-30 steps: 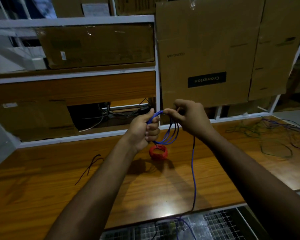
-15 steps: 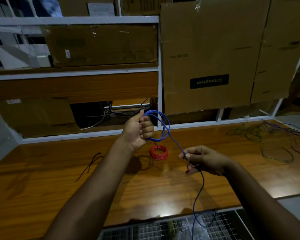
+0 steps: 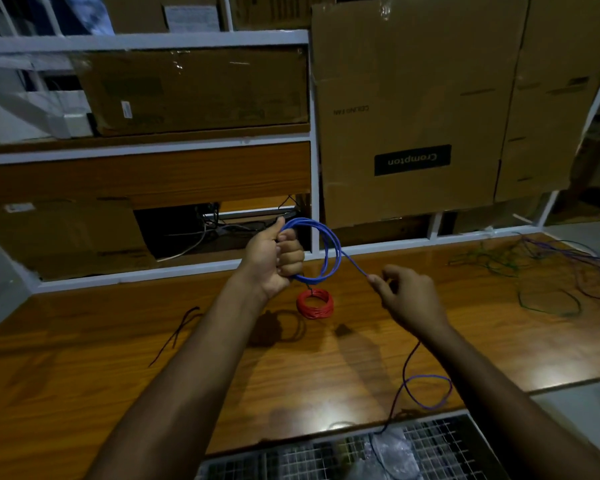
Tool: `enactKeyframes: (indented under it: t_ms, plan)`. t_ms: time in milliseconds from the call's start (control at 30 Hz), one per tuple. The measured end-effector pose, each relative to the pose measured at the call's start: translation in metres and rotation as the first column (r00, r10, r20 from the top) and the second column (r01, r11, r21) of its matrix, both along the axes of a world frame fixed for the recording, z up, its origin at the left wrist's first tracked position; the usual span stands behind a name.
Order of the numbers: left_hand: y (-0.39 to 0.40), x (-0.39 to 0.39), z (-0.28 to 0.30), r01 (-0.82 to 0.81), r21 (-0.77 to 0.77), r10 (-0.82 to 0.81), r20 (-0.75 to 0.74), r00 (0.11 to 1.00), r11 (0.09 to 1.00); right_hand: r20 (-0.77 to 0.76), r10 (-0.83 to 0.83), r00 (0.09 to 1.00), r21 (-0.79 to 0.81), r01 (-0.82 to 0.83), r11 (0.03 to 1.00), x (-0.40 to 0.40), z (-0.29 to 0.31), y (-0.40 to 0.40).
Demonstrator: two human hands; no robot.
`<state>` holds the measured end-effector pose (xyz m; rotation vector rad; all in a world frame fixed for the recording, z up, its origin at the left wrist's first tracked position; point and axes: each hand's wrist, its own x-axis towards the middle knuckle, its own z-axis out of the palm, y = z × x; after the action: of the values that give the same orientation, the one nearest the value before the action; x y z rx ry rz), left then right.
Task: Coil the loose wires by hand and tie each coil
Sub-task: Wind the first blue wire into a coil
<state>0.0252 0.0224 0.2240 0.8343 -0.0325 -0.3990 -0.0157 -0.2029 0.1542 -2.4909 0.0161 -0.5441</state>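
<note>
Since half a second ago the right hand (image 3: 411,299) has come up and a bit further right, so the strand between the two hands now runs tauter, and the tail below has swung into a little loop over the table's front edge. That hand is pinching the blue wire (image 3: 329,252) between thumb and forefinger, other fingers loosely curled. Left hand (image 3: 278,259) is pretty much where it was, fist wrapped round one side of the blue coil, holding it up above the wooden table (image 3: 94,368) with the loops standing upright.

Right under the coil, flat on the table, sits a finished red coil (image 3: 314,304). Off to the left lies a thin dark wire (image 3: 177,332), and on the far right a loose tangle of green and purple wires (image 3: 555,271).

Container-wise: the cardboard boxes (image 3: 420,109) behind are all closed, so no telling what's in them. The wire mesh tray (image 3: 413,448) below the table edge has some clear plastic bag in it, and the blue tail drops down into it.
</note>
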Motion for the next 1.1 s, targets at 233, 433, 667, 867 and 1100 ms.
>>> enactKeyframes:
  t_ms: [233, 433, 667, 867, 1100]
  plan:
    - [0.023, 0.013, 0.006, -0.143, -0.060, 0.144, 0.017, 0.989, 0.988, -0.227, 0.155, 0.961, -0.089, -0.179, 0.980, -0.033, -0.030, 0.007]
    - [0.016, 0.011, 0.000, -0.158, 0.056, 0.153, 0.084, 0.985, 0.986, -0.256, 0.027, 0.966, -0.332, -0.114, 0.936, -0.051, -0.016, 0.035]
    - [0.004, 0.008, -0.022, -0.155, 0.244, 0.131, 0.113, 0.985, 0.957, -0.188, 0.464, 0.866, -0.469, -0.494, 0.732, -0.080, 0.051, 0.073]
    - [-0.011, -0.009, -0.023, -0.133, 0.418, 0.022, 0.261, 0.965, 0.899, 0.097, 0.546, 0.832, -0.471, -0.445, 0.762, -0.041, 0.099, 0.065]
    - [-0.007, -0.014, -0.011, 0.086, 0.369, -0.143, 0.130, 0.981, 0.926, 0.283, 0.285, 0.916, -0.285, -0.204, 0.937, 0.000, 0.104, 0.047]
